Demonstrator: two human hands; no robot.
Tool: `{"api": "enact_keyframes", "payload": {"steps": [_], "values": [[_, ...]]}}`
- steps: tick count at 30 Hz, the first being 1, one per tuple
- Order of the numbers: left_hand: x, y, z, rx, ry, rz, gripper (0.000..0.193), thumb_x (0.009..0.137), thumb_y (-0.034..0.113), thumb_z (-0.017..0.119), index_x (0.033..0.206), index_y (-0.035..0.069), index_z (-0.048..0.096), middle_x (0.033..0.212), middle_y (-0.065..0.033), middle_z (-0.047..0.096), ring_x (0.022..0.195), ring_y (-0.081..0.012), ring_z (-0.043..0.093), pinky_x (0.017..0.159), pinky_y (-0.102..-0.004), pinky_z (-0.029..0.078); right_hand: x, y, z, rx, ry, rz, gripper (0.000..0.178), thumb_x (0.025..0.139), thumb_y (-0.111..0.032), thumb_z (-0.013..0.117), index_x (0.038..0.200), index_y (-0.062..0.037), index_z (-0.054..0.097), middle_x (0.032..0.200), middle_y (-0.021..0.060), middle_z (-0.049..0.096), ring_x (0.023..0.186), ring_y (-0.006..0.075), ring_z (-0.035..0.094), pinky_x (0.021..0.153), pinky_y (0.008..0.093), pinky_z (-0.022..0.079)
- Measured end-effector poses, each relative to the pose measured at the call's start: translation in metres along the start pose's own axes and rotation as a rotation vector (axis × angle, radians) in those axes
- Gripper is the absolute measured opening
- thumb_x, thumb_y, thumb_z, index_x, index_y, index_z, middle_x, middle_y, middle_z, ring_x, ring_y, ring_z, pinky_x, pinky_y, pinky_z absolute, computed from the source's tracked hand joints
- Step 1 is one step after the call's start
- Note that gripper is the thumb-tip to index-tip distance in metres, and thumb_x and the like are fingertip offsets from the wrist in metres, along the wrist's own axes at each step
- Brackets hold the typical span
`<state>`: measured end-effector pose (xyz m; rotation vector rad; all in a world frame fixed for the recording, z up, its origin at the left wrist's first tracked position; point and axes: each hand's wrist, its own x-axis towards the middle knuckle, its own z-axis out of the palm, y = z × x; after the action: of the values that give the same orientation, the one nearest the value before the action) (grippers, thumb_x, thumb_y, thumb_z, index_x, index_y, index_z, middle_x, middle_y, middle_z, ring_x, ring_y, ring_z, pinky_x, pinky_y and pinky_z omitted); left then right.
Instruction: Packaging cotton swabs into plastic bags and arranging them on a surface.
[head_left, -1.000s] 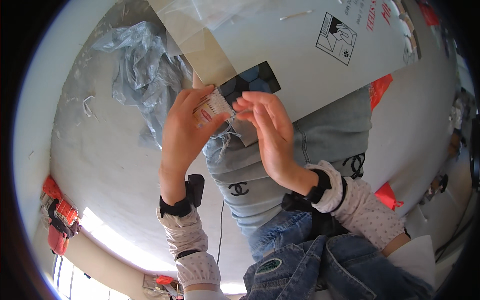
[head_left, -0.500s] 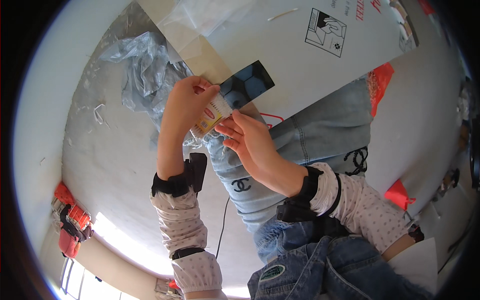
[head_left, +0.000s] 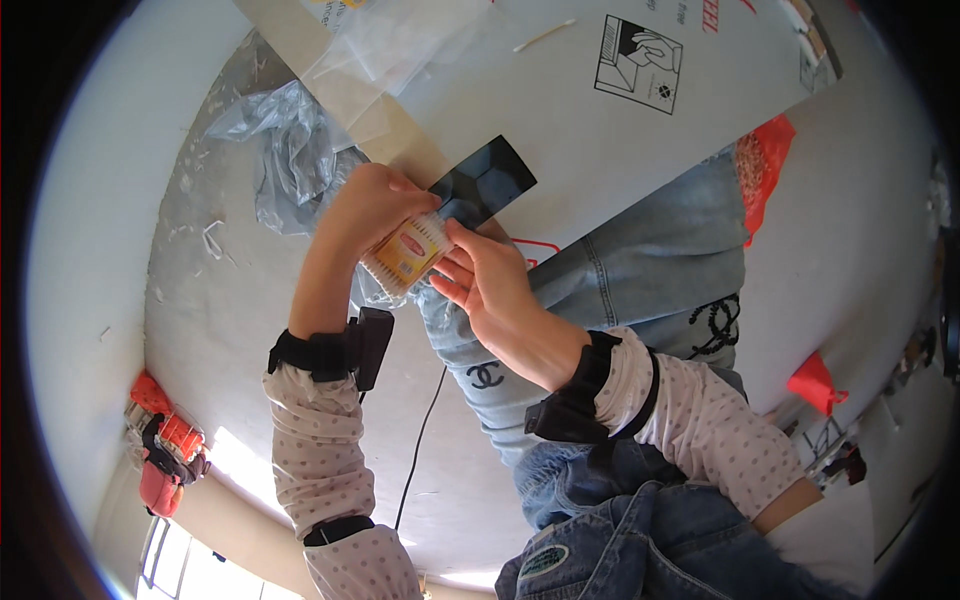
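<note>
A flat clear pack of cotton swabs (head_left: 405, 252) with a yellow and red label is held up between my two hands, tilted above my knee. White swab tips line its edges. My left hand (head_left: 375, 208) is closed on the pack's upper end, its thumb and fingers bent over the edge. My right hand (head_left: 500, 290) grips the pack's right side with the thumb at the upper corner; its other fingers curl along the edge and partly behind it. A single cotton swab (head_left: 545, 36) lies on the pale printed board (head_left: 560, 110) beyond my hands.
Thin clear plastic bags (head_left: 385, 45) rest on the board's left part, near a dark blue-black patterned rectangle (head_left: 487, 182). A crumpled grey plastic bag (head_left: 295, 150) lies on the floor at left. Red plastic (head_left: 768, 170) shows beside my jeans, and a black cable (head_left: 418, 450) runs across the floor.
The pack has tilted so its labelled face shows more fully. Both hands have shifted slightly left and still hold it. The view has moved a little.
</note>
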<state>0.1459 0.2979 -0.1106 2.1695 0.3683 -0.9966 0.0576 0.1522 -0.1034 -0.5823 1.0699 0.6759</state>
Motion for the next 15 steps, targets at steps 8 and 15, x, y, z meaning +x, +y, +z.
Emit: {"api": "enact_keyframes", "payload": {"steps": [8,15], "values": [[0.001,0.003,0.0,-0.024,-0.026,0.005,0.032,0.07,0.023,0.078,0.079,-0.007,0.073,0.068,-0.0143,0.068,0.057,-0.0201,0.065,0.056,-0.0336,0.051,0.007,0.004,0.002,0.078,0.047,0.025,0.018,0.095,-0.024,0.065,0.103,-0.0078,0.064,0.103,0.0025,0.066,0.098,0.0154,0.064,0.087,0.0336,0.053],[-0.003,-0.004,0.001,-0.072,-0.016,-0.025,0.033,0.072,0.024,0.08,0.08,-0.007,0.073,0.069,-0.0137,0.068,0.059,-0.0191,0.065,0.058,-0.0325,0.052,0.008,0.011,-0.001,0.102,-0.006,-0.023,0.017,0.094,-0.025,0.066,0.099,-0.0084,0.066,0.103,0.0024,0.067,0.098,0.0143,0.064,0.087,0.0321,0.053]]}}
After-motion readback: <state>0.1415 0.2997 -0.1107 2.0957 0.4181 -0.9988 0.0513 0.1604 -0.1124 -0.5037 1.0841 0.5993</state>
